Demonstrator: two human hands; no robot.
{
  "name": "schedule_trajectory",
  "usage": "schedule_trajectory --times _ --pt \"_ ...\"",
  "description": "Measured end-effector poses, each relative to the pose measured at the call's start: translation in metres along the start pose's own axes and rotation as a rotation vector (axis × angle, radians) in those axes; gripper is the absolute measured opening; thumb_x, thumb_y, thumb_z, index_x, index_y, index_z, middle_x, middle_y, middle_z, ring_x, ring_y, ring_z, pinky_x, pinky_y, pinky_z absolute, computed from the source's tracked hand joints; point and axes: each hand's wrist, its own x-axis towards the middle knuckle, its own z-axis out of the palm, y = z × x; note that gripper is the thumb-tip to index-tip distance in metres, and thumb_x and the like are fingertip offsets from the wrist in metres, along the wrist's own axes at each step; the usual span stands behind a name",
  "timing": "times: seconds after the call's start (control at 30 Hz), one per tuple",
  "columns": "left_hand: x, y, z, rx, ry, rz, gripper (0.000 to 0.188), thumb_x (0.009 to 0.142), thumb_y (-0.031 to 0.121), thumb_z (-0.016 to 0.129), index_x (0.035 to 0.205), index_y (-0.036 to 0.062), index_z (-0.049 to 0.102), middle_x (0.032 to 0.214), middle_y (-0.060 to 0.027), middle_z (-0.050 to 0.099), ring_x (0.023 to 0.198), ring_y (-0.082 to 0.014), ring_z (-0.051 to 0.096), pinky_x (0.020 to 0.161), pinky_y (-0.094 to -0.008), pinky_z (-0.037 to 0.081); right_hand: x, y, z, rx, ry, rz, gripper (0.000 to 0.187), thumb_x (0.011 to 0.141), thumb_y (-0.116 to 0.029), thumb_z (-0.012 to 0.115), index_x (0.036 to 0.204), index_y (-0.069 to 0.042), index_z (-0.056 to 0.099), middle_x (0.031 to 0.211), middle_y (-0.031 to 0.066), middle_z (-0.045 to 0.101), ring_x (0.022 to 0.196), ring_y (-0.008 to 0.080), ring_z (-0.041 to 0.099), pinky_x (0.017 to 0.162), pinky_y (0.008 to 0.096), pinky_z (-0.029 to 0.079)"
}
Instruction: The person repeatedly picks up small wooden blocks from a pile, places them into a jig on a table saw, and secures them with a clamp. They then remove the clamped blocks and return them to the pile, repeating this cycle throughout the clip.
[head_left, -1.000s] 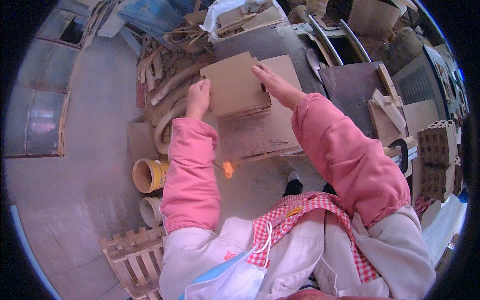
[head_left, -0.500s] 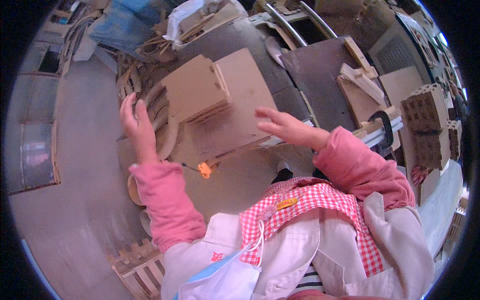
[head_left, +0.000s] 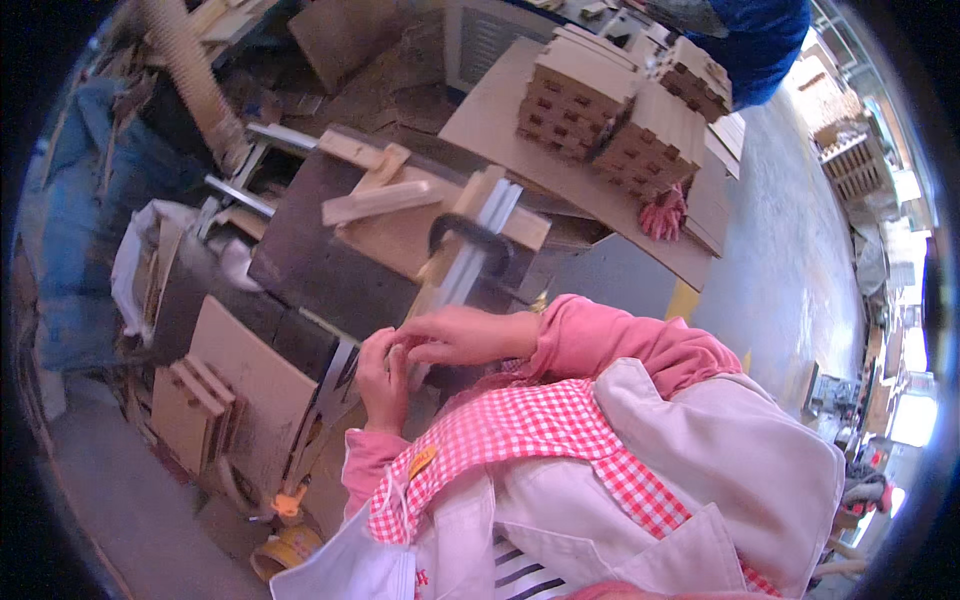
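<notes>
My left hand [head_left: 383,382] and my right hand [head_left: 462,335] meet in front of my body, by the near edge of the dark machine table [head_left: 355,288]. The right hand's fingertips touch the left hand's thumb and fingers. Both sets of fingers are loosely stretched, and I see nothing held. Just beyond them lies a fence of wood and pale metal rails [head_left: 478,240] with a black clamp [head_left: 440,232] on it. A pale wood strip [head_left: 378,203] rests on a board behind the fence.
Stacks of grooved wood blocks [head_left: 575,95] and red gloves [head_left: 662,213] sit on a large board [head_left: 490,115] at the far right. To the left are a leaning tan panel [head_left: 250,375] and several smaller boards [head_left: 185,420]. An orange object [head_left: 289,502] is below them.
My view has swung right, so the grooved blocks now sit nearer the middle. My hands, apart before with fingers spread, have come together and touch.
</notes>
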Motion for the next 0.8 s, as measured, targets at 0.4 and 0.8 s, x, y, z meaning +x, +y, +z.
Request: schedule_trajectory --times 0.4,0.8 --pt "0.020 -0.006 0.071 0.505 0.094 0.046 0.030 0.089 0.022 0.056 0.114 0.0054 0.057 0.114 -0.0119 0.060 0.105 -0.0317 0.056 0.088 -0.0431 0.043 -0.194 0.060 -0.297 -0.488 1.139 0.242 0.021 0.088 -0.018 0.061 0.102 -0.004 0.065 0.094 0.0136 0.068 0.086 0.0229 0.065 0.079 0.0320 0.050" --pt "0.022 0.000 0.073 0.574 0.068 -0.005 0.029 0.091 0.024 0.054 0.114 0.0055 0.056 0.108 -0.0127 0.060 0.101 -0.0323 0.057 0.085 -0.0430 0.043 -0.324 0.133 -0.353 0.438 1.336 0.759 0.036 0.090 -0.048 0.057 0.089 -0.013 0.067 0.079 -0.0021 0.063 0.068 0.0121 0.054 0.062 0.0285 0.039"
